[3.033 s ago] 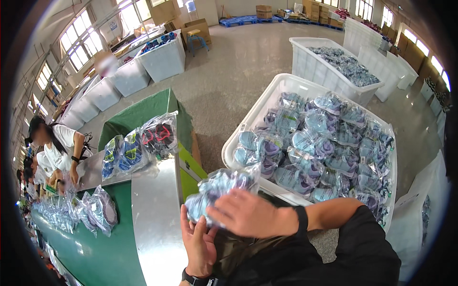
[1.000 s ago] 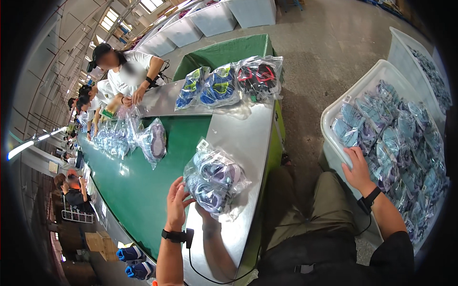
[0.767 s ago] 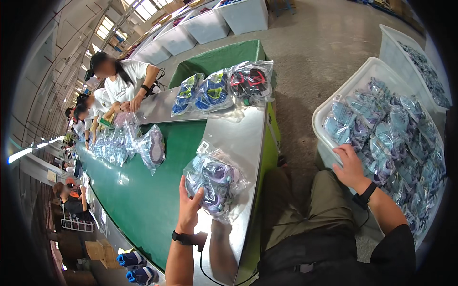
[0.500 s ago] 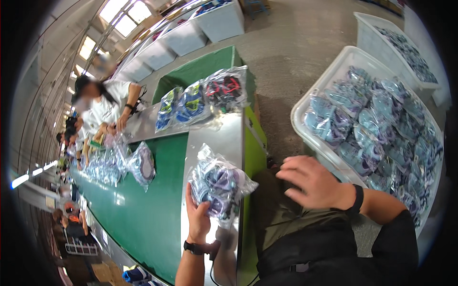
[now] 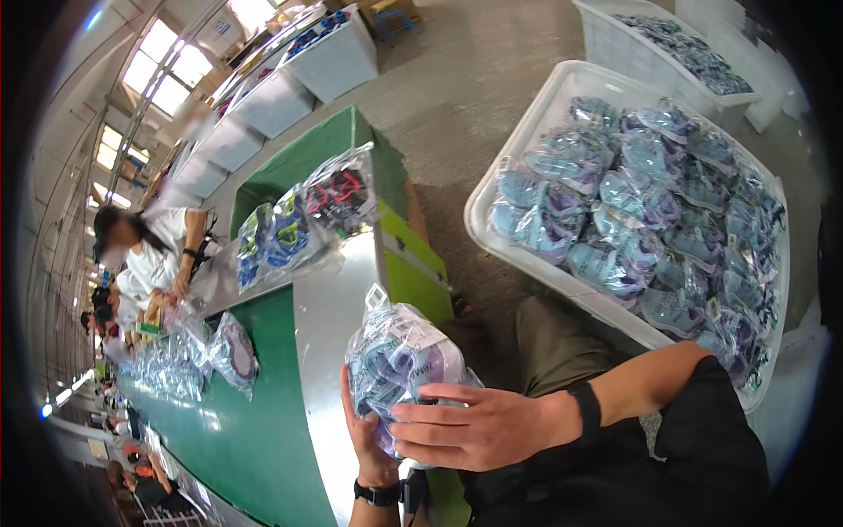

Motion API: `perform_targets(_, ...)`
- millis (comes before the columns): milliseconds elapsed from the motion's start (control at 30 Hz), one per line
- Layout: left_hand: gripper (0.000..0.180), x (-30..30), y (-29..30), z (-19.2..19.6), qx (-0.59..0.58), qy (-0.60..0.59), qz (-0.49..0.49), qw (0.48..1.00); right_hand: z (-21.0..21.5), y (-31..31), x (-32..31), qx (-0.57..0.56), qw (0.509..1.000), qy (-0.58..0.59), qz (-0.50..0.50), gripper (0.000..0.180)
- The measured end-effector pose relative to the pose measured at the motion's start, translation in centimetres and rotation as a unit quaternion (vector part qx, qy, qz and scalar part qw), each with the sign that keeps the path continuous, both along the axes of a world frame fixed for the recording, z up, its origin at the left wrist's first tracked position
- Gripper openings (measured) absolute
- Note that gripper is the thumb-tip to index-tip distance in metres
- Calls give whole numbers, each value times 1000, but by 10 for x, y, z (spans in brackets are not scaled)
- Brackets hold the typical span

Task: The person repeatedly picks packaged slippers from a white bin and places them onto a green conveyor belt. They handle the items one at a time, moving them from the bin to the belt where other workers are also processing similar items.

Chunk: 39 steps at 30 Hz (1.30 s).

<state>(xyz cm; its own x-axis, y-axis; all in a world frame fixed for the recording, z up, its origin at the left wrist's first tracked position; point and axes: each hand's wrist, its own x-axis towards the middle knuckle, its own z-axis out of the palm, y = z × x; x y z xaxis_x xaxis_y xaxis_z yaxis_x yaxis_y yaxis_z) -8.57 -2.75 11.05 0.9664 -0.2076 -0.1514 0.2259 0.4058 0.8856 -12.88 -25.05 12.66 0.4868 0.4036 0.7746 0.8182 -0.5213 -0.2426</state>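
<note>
- Bagged pair of shoes [image 5: 386, 356], light blue and lilac, is up in both hands over the near end of the metal table edge [image 5: 320, 373]. Lower part's hidden behind fingers, and plastic glare muddles the rest.
- Left hand [image 5: 373, 443] cups the bag's near left side: one finger runs up the edge, the others are mostly hidden behind or under the bag, which it's holding.
- Right hand [image 5: 487, 428] lies across the bag's near right, fingers long and slightly apart. Can't tell if they're gripping or just pressing; the thumb's out of sight.
- Labels: white tag [image 5: 376, 297] sticking up at the far end, plus a pale printed panel and some dark lettering on the plastic. Fine print's too small for me.
- Big white tub [image 5: 481, 211] to the right, loaded with similar bagged shoes [image 5: 628, 193]; the right forearm overlaps its near edge.
- Far left, a co-worker [image 5: 145, 263] by the green belt [image 5: 241, 430]; their hands are hard to make out among the bags.
</note>
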Motion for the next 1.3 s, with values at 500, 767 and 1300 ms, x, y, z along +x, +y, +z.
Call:
perform_targets(500,51,-26,-43,30,34,60,-15,998,5,-123,42,-91,975,106,-172,39)
perform_targets(767,45,-29,48,18,231,61,59,969,-23,-316,94,-61,916,100,-384,57)
perform_targets(1300,31,-45,136,16,283,79,209,933,-174,-435,153,110,803,223,-542,66)
